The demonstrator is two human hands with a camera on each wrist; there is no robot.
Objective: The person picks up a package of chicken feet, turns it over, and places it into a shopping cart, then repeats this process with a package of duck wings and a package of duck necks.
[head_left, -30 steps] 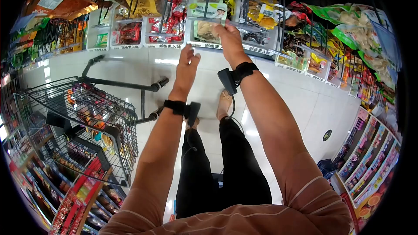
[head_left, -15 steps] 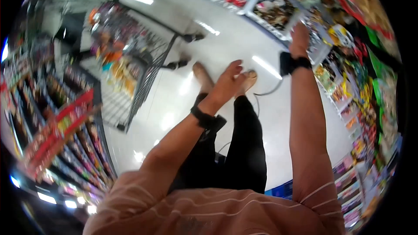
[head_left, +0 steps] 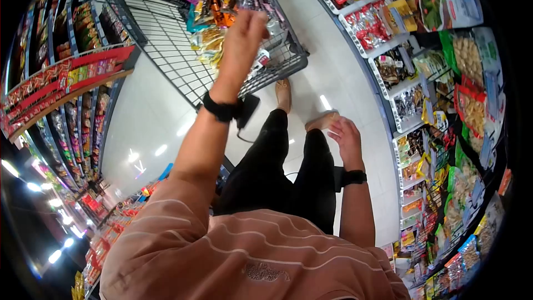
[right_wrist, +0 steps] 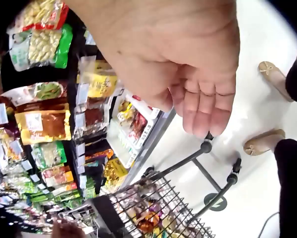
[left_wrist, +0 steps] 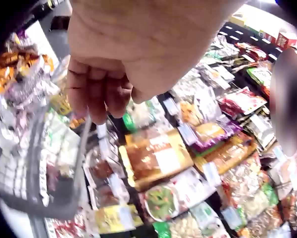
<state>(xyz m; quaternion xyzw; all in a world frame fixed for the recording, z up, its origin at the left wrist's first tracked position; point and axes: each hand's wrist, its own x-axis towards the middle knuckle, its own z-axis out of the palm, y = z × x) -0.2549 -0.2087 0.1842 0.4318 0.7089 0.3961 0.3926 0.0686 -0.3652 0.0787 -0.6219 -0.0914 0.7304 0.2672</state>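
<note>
Left hand (head_left: 245, 30) hangs loosely curled, empty, over packets (head_left: 222, 0) in the cart (head_left: 300, 64); right hand (head_left: 347, 136) is relaxed, also empty.

Dark metal wire with a smooth, dull finish is seen in the shopping cart (head_left: 177, 50); glossy plastic film is shown on the orange snack packets (head_left: 222, 16), smooth, shiny tile on the pale floor (head_left: 133, 122).

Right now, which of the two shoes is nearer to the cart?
The left shoe: in the head view it shows right by the corner of the cart. The right shoe shows farther off, near the right hand.
</note>
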